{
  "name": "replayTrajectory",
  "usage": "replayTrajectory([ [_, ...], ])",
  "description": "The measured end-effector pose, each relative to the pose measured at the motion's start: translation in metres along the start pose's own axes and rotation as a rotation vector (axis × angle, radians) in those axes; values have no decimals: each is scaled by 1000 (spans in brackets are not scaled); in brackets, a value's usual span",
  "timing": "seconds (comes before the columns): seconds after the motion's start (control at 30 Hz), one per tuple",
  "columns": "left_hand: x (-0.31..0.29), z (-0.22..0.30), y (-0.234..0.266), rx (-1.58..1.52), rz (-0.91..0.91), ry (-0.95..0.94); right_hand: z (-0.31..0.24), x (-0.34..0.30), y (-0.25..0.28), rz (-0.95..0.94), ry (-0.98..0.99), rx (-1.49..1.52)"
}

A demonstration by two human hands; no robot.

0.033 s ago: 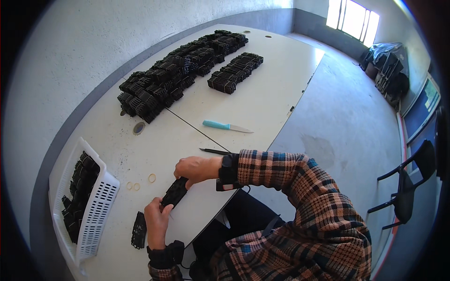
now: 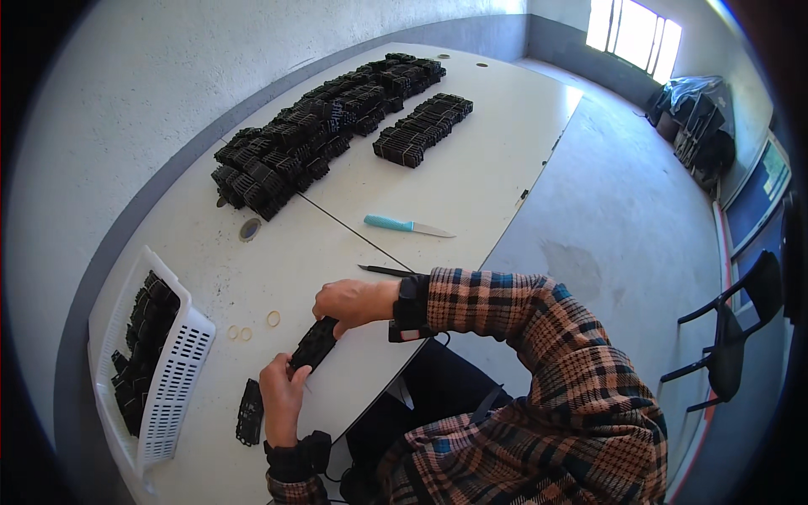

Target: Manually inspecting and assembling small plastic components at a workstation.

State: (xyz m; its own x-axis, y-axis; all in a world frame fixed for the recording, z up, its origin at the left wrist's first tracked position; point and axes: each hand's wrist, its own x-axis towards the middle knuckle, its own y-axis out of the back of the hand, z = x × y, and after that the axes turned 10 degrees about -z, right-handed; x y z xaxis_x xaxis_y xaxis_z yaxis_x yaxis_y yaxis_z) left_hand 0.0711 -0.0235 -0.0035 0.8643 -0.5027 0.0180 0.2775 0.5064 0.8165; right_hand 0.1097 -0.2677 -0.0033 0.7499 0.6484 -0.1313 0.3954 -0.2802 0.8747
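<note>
Between my two hands is a black slotted plastic part [image 2: 316, 343], tilted just above the white table. My left hand [image 2: 282, 391] grips its near end, thumb and fingers closed on it. At the far end, my right hand [image 2: 349, 303] is wrapped round the part from above. A similar black part [image 2: 249, 412] lies flat on the table beside my left hand. Three yellowish rubber bands, one of them a separate rubber band [image 2: 273, 319], lie to the left of my right hand. What my fingers cover on the held part is hidden.
A white perforated basket [image 2: 181, 379] with black parts stands at the left. Long stacks of black parts [image 2: 295, 139] and a smaller row [image 2: 423, 130] lie farther back. A turquoise-handled knife [image 2: 390, 223], a black pen-like tool [image 2: 383, 271] and a tape roll [image 2: 250, 229] are on the table.
</note>
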Motion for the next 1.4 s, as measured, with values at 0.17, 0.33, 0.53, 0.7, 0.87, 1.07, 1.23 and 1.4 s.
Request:
replayTrajectory([
  [0.17,-3,-6,-4,3,13,-60,-5,-8,-6,128,72,-159],
  [0.33,-20,-5,-4,69,76,-11,-22,-15,0,181,97,-223],
  [0.53,-75,19,0,77,100,26,-64,-17,5,207,137,-217],
  [0.7,-114,34,-10,-106,18,-66,-106,0,-3,109,219,-133],
  [0.87,-135,28,-21,-198,-33,-116,-135,39,-22,13,258,-134],
  [1.07,-141,16,-21,-262,-8,-115,-157,86,-44,80,306,-288],
  [1.23,-145,6,-23,-289,-5,-102,-162,118,-51,-38,207,-368],
  [1.4,-147,-3,-24,-289,-26,-89,-157,129,-57,-127,141,-358],
])
